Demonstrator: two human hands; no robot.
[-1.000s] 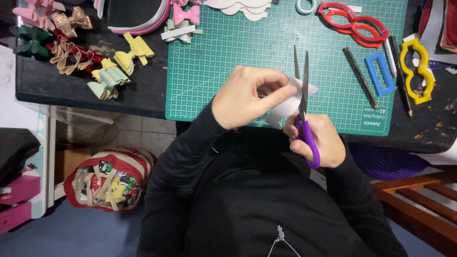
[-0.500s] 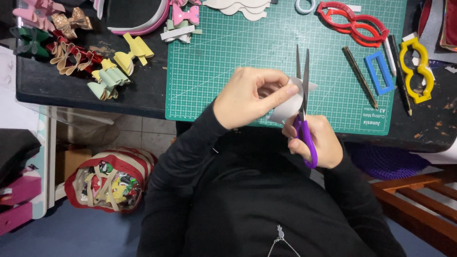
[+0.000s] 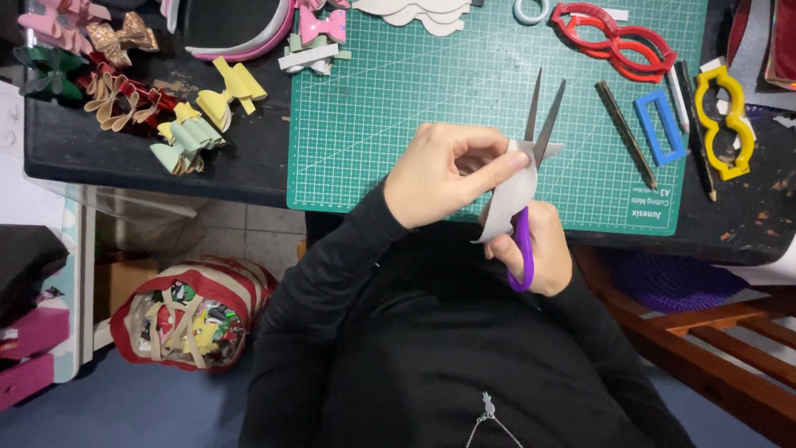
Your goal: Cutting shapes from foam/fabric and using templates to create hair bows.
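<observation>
Scissors with purple handles sit in the right hand, blades parted in a narrow V pointing to 12 o'clock over the green mat. The right fingers are clenched through the handle loops. The left hand pinches a pale sheet between thumb and forefinger; the sheet's upper edge lies between the blades, and its lower end hangs toward 6 o'clock in front of the right hand. Both hands hover at the mat's near edge, above the black table.

At 1 o'clock from the scissors lie a dark stick and a blue frame, just beside each other. Farther toward 2 o'clock is a yellow stencil; at 12 to 1 o'clock, a red stencil. At 10 o'clock, off the mat, bows in yellow, mint, tan and pink are heaped on the table. At 8 o'clock, on the floor below the table, stands a striped bag full of scraps.
</observation>
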